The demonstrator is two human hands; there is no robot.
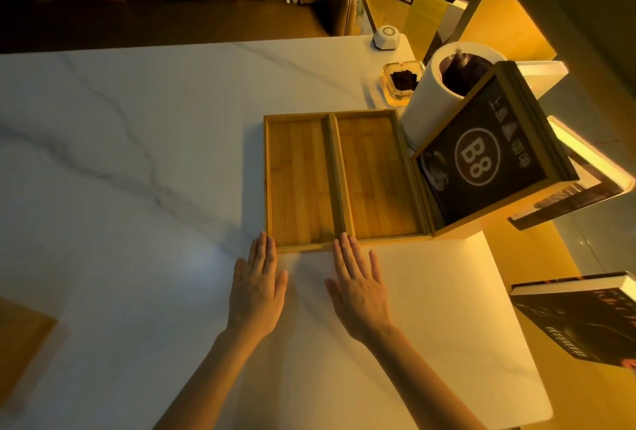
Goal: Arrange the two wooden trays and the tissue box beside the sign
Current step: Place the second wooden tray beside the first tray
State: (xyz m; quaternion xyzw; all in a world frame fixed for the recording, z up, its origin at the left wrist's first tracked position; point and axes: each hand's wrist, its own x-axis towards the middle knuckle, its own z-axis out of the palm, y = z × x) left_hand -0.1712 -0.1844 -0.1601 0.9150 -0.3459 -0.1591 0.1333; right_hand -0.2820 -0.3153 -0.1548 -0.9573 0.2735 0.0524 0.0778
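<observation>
Head view: both trays side by side, touching the sign; left hand and right hand flat, fingers spread, gripping nothing; uneven push risks skewing trays, jolting sign or tissue box.

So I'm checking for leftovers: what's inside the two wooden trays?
Nothing shows in the left tray or the right tray, only bare wood. The sign covers the right tray's far corner.

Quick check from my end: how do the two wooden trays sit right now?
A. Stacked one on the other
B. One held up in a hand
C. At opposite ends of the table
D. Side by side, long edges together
D: the left tray and right tray lie flat on the table, long edges together beside the sign.
</observation>
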